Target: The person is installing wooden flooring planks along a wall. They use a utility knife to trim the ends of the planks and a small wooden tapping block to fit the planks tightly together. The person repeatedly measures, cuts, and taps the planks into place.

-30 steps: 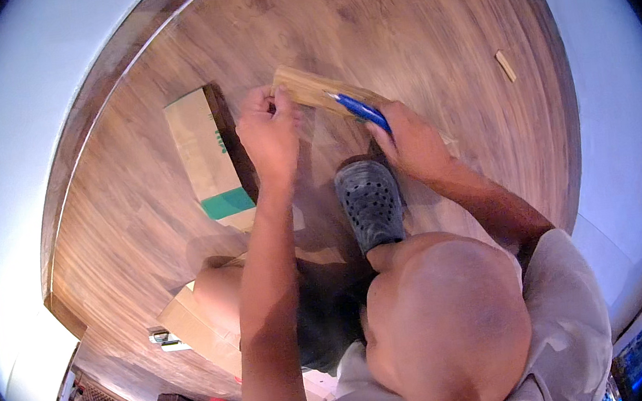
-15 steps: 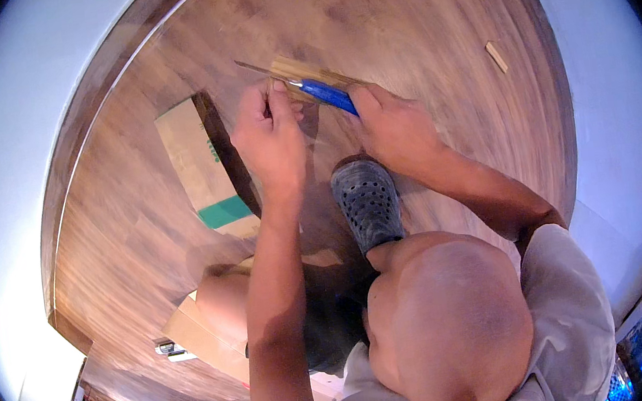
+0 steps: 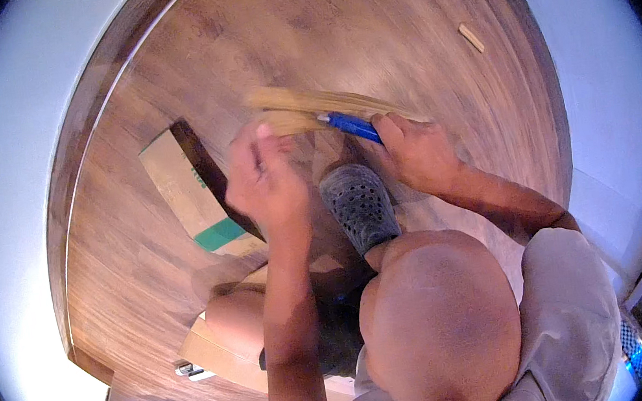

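Note:
A blue-handled tool (image 3: 354,127) is in my right hand (image 3: 422,151), whose fingers are closed round the handle. Its pale front end points left; any blade beyond it is lost in blur. A long strip of wood (image 3: 325,98) slants just past the tool, its right end running behind my right hand. I cannot tell whether that hand grips the strip too. My left hand (image 3: 264,177) is raised near the strip's left end, fingers curled and smeared by motion. Whatever they hold, if anything, is not clear.
My dark, holed clog (image 3: 357,203) stands on the wood floor below the hands. Left lies a cardboard piece (image 3: 181,185) with green tape. A small wood offcut (image 3: 471,37) lies far right. White walls (image 3: 4,197) curve round both sides; my bare knee (image 3: 445,313) is close.
Both hands have come nearer to me, and the blue-handled tool has moved down and right. Its thin dark blade, seen before by my left fingers, no longer shows. More of the wood strip is visible.

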A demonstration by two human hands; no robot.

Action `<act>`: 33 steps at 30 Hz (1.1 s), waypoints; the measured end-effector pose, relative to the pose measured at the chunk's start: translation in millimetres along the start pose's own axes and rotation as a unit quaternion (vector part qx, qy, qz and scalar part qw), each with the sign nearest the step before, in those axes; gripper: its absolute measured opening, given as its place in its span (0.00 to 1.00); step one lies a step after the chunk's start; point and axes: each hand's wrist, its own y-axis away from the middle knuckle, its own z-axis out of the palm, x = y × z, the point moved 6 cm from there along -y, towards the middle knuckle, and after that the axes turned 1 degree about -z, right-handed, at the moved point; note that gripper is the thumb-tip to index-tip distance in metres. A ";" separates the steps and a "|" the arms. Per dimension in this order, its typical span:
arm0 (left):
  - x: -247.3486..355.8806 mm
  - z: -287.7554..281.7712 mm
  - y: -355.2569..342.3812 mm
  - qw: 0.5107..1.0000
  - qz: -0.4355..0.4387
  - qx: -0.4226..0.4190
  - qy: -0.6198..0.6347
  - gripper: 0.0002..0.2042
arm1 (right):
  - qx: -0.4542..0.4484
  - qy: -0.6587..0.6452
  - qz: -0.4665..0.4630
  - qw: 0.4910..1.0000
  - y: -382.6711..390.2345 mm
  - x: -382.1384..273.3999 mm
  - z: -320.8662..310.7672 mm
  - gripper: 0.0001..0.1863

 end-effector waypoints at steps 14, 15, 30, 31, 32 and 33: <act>38.7 -69.2 -48.4 0.994 0.021 0.039 0.096 0.07 | -0.009 0.055 0.001 0.998 47.2 65.1 3.7 0.15; 38.9 -79.9 -54.3 0.993 0.032 0.051 0.099 0.08 | -0.003 0.061 0.002 0.998 47.8 70.2 1.6 0.15; -4.3 -134.4 -102.1 0.997 0.001 0.030 0.071 0.03 | 0.076 -0.009 0.072 0.994 56.0 110.7 20.8 0.19; -10.9 -136.2 -101.3 0.996 -0.005 0.019 0.085 0.02 | 0.058 -0.018 0.052 0.997 48.7 103.8 32.2 0.19; -16.4 -139.1 -101.5 0.995 -0.012 0.008 0.098 0.02 | 0.039 -0.028 0.031 0.998 42.1 98.0 47.3 0.20; -18.9 -141.8 -101.1 0.993 -0.018 0.000 0.113 0.03 | 0.021 -0.035 0.008 0.999 33.4 91.3 56.7 0.20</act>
